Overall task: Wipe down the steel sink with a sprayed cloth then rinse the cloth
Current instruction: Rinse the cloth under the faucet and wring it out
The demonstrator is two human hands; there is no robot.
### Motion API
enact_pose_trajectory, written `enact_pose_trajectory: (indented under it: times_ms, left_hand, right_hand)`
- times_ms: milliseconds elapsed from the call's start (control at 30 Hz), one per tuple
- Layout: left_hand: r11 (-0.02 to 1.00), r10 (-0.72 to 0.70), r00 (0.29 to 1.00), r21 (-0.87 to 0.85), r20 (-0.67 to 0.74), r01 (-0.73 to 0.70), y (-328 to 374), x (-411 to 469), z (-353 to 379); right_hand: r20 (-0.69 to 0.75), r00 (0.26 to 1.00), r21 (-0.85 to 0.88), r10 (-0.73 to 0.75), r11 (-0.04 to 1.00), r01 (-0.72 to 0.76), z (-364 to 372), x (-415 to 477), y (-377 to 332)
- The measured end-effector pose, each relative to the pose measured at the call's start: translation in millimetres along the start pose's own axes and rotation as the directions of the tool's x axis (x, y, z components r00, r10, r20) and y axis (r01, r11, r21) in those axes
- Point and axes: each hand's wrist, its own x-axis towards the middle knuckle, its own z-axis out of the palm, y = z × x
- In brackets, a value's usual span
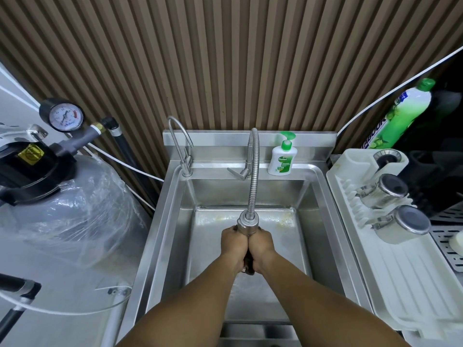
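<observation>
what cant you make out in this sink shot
All in the head view:
Cloth: only a dark sliver shows between the left hand and right hand; they hide the rest.
Water: the spray head and hands cover the outlet, so flow cannot be told.
Drain: not seen; the forearms cover much of the sink floor.
Gauge reading: too small.
Dish rack: cut off by the right edge.

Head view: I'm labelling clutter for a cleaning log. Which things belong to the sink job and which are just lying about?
In the job: rectangular steel sink; flexible ribbed steel faucet; dark cloth squeezed between left hand and right hand.
Lying about: white-and-green pump soap bottle; tall green detergent bottle; white plastic dish rack; gooseneck steel tap; round pressure gauge.
</observation>
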Motion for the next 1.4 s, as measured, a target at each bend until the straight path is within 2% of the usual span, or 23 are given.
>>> enact_pose_trajectory:
  times_ms: [200,367,567,767,967,1033,1133,1233,1400]
  left_hand:
    - [1.000,-0.002,1.000,0.011,0.017,0.002,-1,8,0]
    - [0.973,-0.072,0.995,-0.214,0.068,0.086,3,16,-7]
    - [0.952,-0.088,0.990,-0.283,0.114,0.117,4,18,-11]
    - [0.963,-0.128,0.992,-0.238,0.006,0.125,-2,28,-5]
    - [0.982,-0.055,0.996,-0.177,0.069,0.066,-7,24,-3]
    - [0.991,-0.017,0.997,-0.130,0.077,0.027,-11,23,0]
    - [0.993,-0.014,0.998,-0.116,0.056,0.020,-13,22,4]
    - [0.991,-0.052,0.998,-0.122,0.023,0.054,-13,22,4]
    - [0.989,-0.060,0.998,-0.135,-0.016,0.057,-11,19,4]
  right_hand:
    - [0.021,0.999,-0.003,-0.024,1.000,0.024,-1,4,2]
    - [0.110,0.991,0.162,-0.080,0.985,0.061,-2,-3,-8]
    - [0.070,0.994,0.241,-0.088,0.968,0.069,-3,13,-5]
    - [0.003,0.998,0.329,-0.065,0.942,0.060,8,0,-7]
    - [0.093,0.996,0.303,-0.013,0.953,-0.016,10,-3,-2]
    - [0.067,0.997,0.249,-0.034,0.968,0.016,11,-1,-2]
    - [-0.045,0.998,0.203,-0.031,0.978,0.040,11,2,-4]
    - [-0.008,0.999,0.247,0.033,0.969,-0.030,11,2,-2]
    - [-0.018,0.999,0.240,-0.040,0.970,0.043,12,-2,-1]
